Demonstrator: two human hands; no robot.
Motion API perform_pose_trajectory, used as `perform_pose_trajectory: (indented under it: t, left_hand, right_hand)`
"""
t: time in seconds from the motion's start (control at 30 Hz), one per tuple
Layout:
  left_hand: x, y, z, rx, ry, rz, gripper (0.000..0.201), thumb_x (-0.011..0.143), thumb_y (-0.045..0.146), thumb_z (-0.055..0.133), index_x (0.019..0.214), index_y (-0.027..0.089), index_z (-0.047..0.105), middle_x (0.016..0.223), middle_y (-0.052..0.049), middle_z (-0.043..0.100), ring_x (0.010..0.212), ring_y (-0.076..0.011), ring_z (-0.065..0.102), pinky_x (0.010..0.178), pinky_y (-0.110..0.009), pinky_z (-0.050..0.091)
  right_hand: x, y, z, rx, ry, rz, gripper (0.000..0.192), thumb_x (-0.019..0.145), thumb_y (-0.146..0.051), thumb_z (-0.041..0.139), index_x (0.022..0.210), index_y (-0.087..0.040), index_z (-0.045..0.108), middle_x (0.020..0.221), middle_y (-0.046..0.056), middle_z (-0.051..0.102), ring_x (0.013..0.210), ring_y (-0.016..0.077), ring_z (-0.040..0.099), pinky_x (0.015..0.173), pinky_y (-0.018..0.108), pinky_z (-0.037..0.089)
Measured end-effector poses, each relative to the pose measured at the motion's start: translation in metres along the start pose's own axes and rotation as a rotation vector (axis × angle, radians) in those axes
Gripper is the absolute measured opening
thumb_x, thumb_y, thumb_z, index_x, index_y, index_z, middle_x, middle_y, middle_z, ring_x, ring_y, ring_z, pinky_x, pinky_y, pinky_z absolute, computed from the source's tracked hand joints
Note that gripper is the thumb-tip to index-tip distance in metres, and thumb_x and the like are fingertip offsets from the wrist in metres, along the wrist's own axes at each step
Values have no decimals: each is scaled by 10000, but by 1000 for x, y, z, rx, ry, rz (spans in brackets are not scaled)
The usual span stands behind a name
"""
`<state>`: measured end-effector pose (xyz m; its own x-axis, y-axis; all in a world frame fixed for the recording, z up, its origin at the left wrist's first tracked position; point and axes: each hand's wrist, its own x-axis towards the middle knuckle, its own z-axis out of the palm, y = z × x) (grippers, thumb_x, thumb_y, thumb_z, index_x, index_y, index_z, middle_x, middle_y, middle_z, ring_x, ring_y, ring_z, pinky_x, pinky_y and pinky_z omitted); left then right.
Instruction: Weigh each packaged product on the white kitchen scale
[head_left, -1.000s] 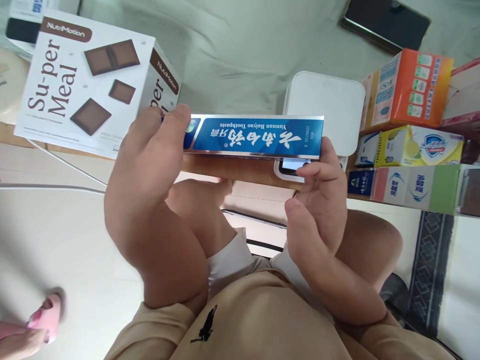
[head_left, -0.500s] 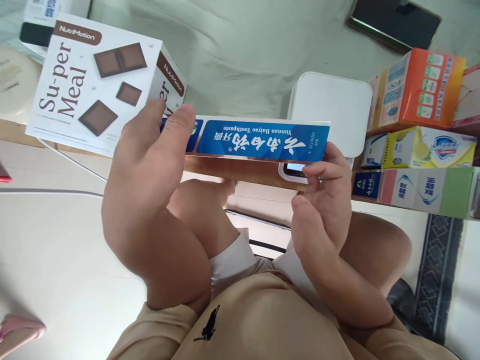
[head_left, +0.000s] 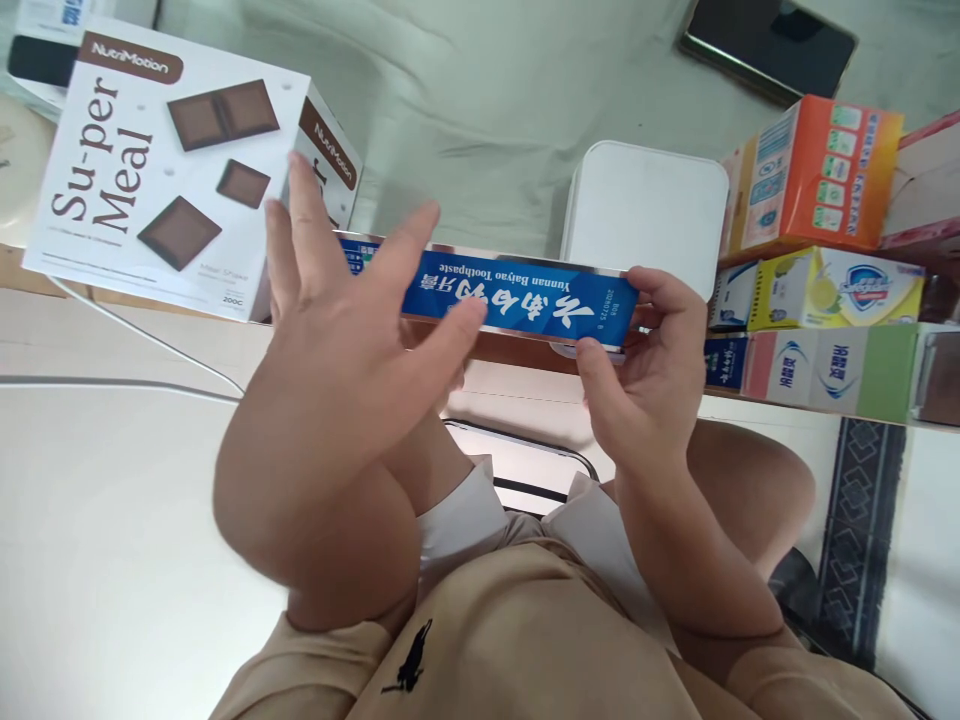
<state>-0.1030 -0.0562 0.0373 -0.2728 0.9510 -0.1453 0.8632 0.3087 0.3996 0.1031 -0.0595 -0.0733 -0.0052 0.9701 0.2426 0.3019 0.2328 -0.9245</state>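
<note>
The right hand (head_left: pixel 660 370) pinches the blue box (head_left: pixel 529 298) at its right end. The left hand (head_left: pixel 337 340) has fingers spread wide over it — between the white box (head_left: pixel 180 165) and yellow box (head_left: pixel 832 290).

Soft, diffuse indoor light fills the view, its direction hard to tell. The pale floor (head_left: pixel 97 560) is brightest, almost washed out toward the lower left, while the left forearm (head_left: pixel 337 570) looks darker and shaded. Gentle shadows mark the folds of the green cloth (head_left: pixel 480 110). Foil edges glint on the Yunnan Baiyao toothpaste box (head_left: pixel 540 300), and the smartphone (head_left: pixel 765 48) carries a dull reflection. The left hand (head_left: pixel 345 320) is slightly smeared; most package lettering stays readable. Wide-angle stretching slants the NutriMotion carton (head_left: pixel 187 170) near the edge.
</note>
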Motion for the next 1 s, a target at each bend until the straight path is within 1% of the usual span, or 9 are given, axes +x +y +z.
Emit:
perform_pose_trajectory:
  t: [0.07, 0.1, 0.23, 0.33, 0.47, 0.6, 0.73, 0.87, 1.0]
  left_hand:
    - [-2, 11, 14, 87, -9, 147, 913, 675, 494, 861, 1513, 442, 500, 1756, 53, 159, 1629, -529, -130, 1301, -830, 15]
    - [-1, 17, 22, 110, -24, 216, 908, 672, 441, 871, 1504, 433, 508, 1751, 34, 193, 1637, -521, -99, 1303, -826, 15]
    - [6, 39, 43, 162, -69, 357, 715, 739, 270, 826, 1398, 414, 585, 1534, -12, 537, 1578, -458, 302, 1318, -796, 66]
    - [12, 46, 42, 218, -92, 287, 580, 791, 199, 765, 1319, 405, 642, 1328, -11, 652, 1427, -380, 488, 1323, -739, 148]
    - [13, 51, 33, 227, -69, 227, 495, 828, 221, 755, 1276, 414, 671, 1279, 3, 671, 1382, -328, 514, 1328, -661, 191]
    - [13, 57, 30, 174, -23, 184, 537, 788, 286, 817, 1297, 384, 678, 1323, -17, 664, 1379, -339, 518, 1306, -608, 238]
    - [15, 60, 29, 150, -16, 177, 530, 799, 317, 793, 1314, 366, 674, 1338, -27, 658, 1391, -349, 503, 1291, -585, 252]
    - [16, 60, 28, 158, -35, 153, 509, 834, 296, 723, 1329, 400, 667, 1372, -23, 636, 1399, -355, 481, 1309, -616, 238]
    - [22, 60, 29, 188, -65, 103, 538, 823, 286, 718, 1344, 403, 658, 1395, -21, 623, 1424, -366, 456, 1331, -634, 218]
  right_hand:
    - [-1, -2, 2, -19, 4, -6, 521, 902, -280, 628, 1405, -299, 492, 1390, 89, 505, 1163, 200, 554, 893, 380, 573]
    - [-2, -2, 2, -14, -8, -5, 522, 901, -281, 632, 1404, -300, 496, 1397, 90, 503, 1167, 195, 560, 900, 375, 579]
    - [-4, -3, -6, 20, -76, -27, 555, 918, -279, 616, 1452, -302, 464, 1401, 100, 506, 1166, 178, 587, 906, 354, 614]
    - [-5, 2, -16, -116, -22, -197, 552, 908, -237, 609, 1444, -263, 479, 1338, 105, 575, 1229, 200, 587, 1004, 387, 593]
    - [-7, 14, -19, -364, -9, -324, 461, 913, -249, 610, 1363, -187, 529, 1338, 128, 626, 1338, 237, 564, 1149, 430, 514]
    - [-5, 21, -6, -578, -25, -316, 341, 939, -348, 589, 1233, -177, 610, 1421, 123, 602, 1460, 294, 469, 1241, 512, 406]
    - [2, 13, 7, -715, -96, -258, 279, 954, -456, 589, 1120, -262, 700, 1579, 46, 475, 1541, 348, 349, 1284, 625, 269]
    - [10, 9, 11, -772, -162, -176, 274, 984, -459, 559, 1200, -391, 713, 1654, -34, 375, 1569, 335, 300, 1292, 655, 216]
    - [17, 17, 5, -800, -139, -99, 305, 1001, -349, 515, 1230, -365, 715, 1659, -10, 372, 1570, 334, 304, 1291, 647, 233]
